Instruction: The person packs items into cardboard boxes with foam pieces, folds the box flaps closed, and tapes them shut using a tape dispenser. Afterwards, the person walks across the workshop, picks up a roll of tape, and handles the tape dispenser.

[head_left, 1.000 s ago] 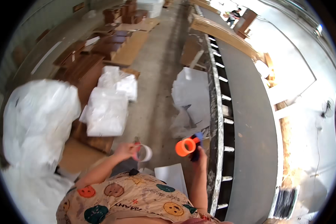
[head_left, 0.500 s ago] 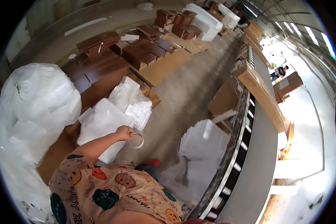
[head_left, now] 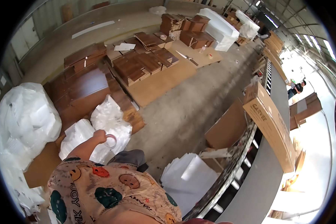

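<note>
My left hand (head_left: 99, 136) is closed around the edge of a roll of tape (head_left: 111, 141), which hangs as a pale ring from the fingers. Just behind it are bundles of white foam pieces in clear plastic bags (head_left: 110, 117). My left forearm reaches forward from the printed sleeve. My right hand does not show. At the lower edge, only bare skin of an arm is visible against the patterned shirt (head_left: 112, 183).
Brown boards (head_left: 138, 65) lie stacked on cardboard ahead. A large bag of white foam (head_left: 28, 119) stands at left. On the right runs a conveyor (head_left: 255, 186) carrying a long carton (head_left: 270, 123); white sheets (head_left: 188, 175) stand beside it. A person (head_left: 296, 89) is beyond the conveyor.
The view has shifted as I moved forward along the conveyor. The long carton now appears nearer. My left hand, still gripping the tape roll, sits further left in view.
</note>
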The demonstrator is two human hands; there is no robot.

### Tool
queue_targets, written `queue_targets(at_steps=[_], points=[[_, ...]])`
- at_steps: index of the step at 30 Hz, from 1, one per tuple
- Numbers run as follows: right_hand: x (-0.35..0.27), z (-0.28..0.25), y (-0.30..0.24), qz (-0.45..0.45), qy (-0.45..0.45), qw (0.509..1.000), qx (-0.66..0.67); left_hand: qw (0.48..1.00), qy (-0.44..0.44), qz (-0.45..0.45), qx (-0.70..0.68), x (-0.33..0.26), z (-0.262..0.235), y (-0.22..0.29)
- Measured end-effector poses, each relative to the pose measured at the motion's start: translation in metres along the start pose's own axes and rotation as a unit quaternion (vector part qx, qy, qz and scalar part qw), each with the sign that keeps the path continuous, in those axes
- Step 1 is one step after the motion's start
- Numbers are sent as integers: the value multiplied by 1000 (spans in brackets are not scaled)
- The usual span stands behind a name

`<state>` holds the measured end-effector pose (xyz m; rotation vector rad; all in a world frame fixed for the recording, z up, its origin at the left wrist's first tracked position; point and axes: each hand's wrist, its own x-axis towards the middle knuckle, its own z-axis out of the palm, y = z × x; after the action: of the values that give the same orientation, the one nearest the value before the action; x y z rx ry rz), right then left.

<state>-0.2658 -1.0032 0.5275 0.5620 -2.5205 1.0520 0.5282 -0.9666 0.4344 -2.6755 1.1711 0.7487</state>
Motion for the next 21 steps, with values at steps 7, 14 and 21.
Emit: queue_targets(at_steps=[7,14,21], points=[[-16,180,-176,-329,20,941,83,989,-97,-96,52,130,-29,108],[-198,340,-479,-352,-718,599,-26,989,-121,13,-88,388,-77,394],[-199,590,-622,-442,-759,470,-84,753,-114,204,-615,504,-200,677]])
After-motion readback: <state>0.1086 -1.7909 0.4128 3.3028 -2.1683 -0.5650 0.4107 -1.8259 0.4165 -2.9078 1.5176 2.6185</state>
